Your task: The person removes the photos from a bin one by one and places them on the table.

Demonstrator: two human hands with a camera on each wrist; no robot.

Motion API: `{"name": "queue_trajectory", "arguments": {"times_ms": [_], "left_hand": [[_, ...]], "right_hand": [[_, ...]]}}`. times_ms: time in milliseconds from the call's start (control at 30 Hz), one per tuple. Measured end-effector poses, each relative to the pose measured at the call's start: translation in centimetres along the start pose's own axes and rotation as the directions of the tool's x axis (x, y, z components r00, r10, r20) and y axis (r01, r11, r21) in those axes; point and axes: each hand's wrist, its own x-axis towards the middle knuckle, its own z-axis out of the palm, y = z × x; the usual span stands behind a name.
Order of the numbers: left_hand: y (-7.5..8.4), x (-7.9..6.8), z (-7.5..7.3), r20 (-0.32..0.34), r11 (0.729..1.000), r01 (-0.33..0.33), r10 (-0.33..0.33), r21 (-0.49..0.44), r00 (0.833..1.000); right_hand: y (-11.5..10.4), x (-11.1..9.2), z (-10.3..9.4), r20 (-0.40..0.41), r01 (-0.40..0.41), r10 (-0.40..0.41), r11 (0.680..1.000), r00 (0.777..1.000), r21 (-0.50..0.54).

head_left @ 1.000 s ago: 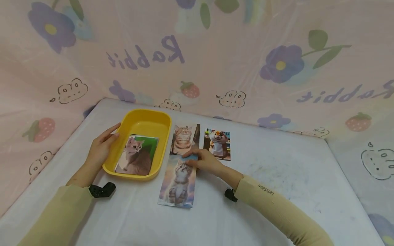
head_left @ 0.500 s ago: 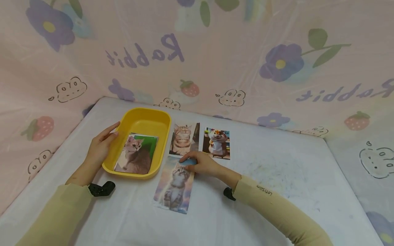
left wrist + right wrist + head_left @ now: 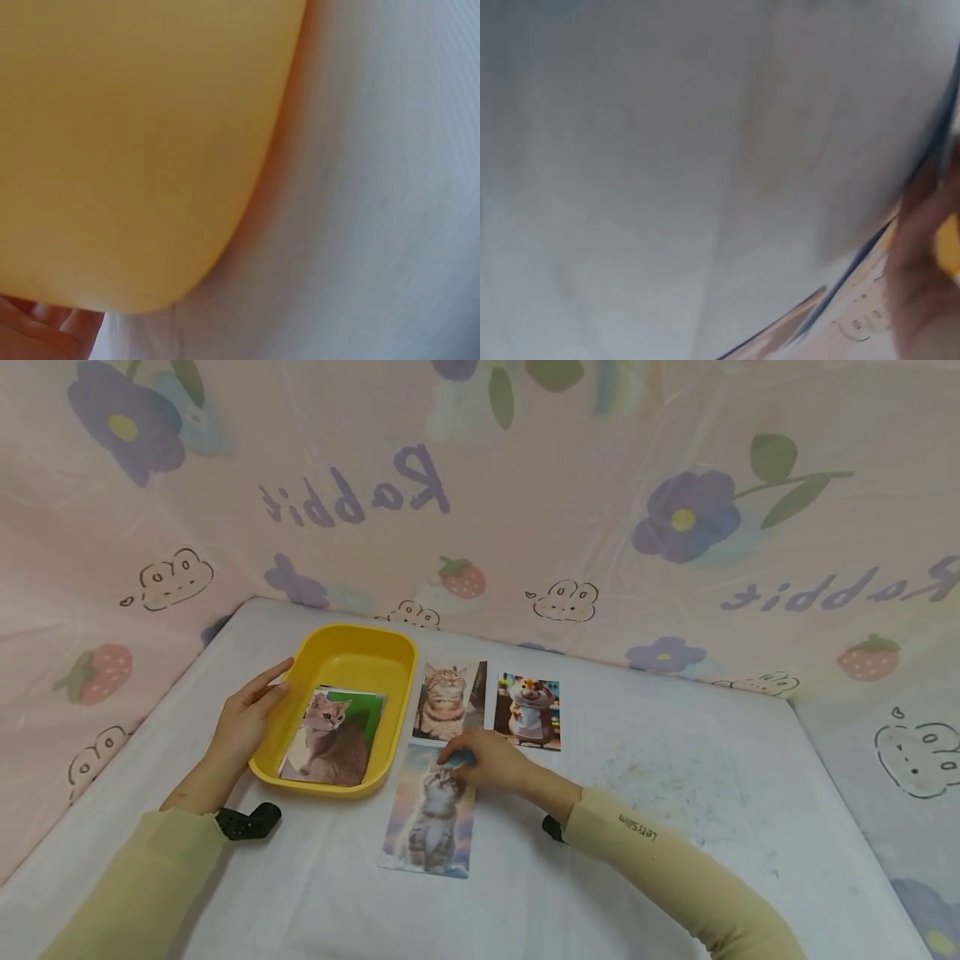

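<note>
My right hand [image 3: 491, 762] pinches the upper right part of a tall kitten photo card [image 3: 431, 827], thumb and forefinger at its top. This card lies just in front of a photo card of an orange cat [image 3: 446, 697], whose lower edge is near my fingers. My left hand [image 3: 243, 718] rests with fairly straight fingers against the left side of a yellow tray [image 3: 341, 643]. Inside the tray is a stack of photo cards, a brown cat photo [image 3: 337, 743] on top. In the left wrist view the tray wall [image 3: 135, 150] fills much of the picture, with fingers [image 3: 52, 330] at its lower edge.
A cartoon hamster card [image 3: 528, 714] lies right of the orange cat card. Everything sits on a white-covered table [image 3: 675, 827]. A patterned pink curtain [image 3: 525, 518] rises behind the table's back edge. Dark wrist devices [image 3: 251, 821] are on both arms.
My right hand has drawn the kitten card slightly toward me, tilted it, then turned it straighter again, uncovering the orange cat card's lower edge. My left hand and the tray stay put.
</note>
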Motion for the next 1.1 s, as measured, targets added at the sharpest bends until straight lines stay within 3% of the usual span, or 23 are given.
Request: {"name": "queue_trajectory", "arguments": {"times_ms": [133,233,400,667,900,1100], "left_hand": [[0.1,0.0,0.0,-0.003,1.000,0.008,-0.008,0.008,1.000],[0.1,0.0,0.1,-0.002,1.000,0.011,-0.011,0.009,1.000],[0.0,-0.1,0.1,-0.013,1.000,0.006,-0.005,0.010,1.000],[0.0,-0.2,0.0,-0.015,1.000,-0.009,0.009,-0.008,1.000],[0.1,-0.3,0.0,-0.017,1.000,-0.013,0.013,-0.007,1.000],[0.0,-0.2,0.1,-0.019,1.000,-0.022,0.022,-0.010,1.000]], "right_hand": [[-0.5,-0.4,0.2,-0.068,-0.046,0.038,0.993,0.997,-0.108],[-0.7,-0.7,0.1,-0.114,-0.057,0.045,0.992,0.992,-0.111],[-0.1,-0.8,-0.2,-0.136,-0.061,0.070,0.996,0.988,0.070],[0.9,-0.8,-1.3,-0.158,-0.112,0.161,0.952,0.974,0.283],[1.3,0.3,-1.9,-0.111,-0.177,0.276,0.826,0.955,0.536],[0.8,1.4,-2.1,-0.083,-0.219,0.343,0.748,0.935,0.627]]}}
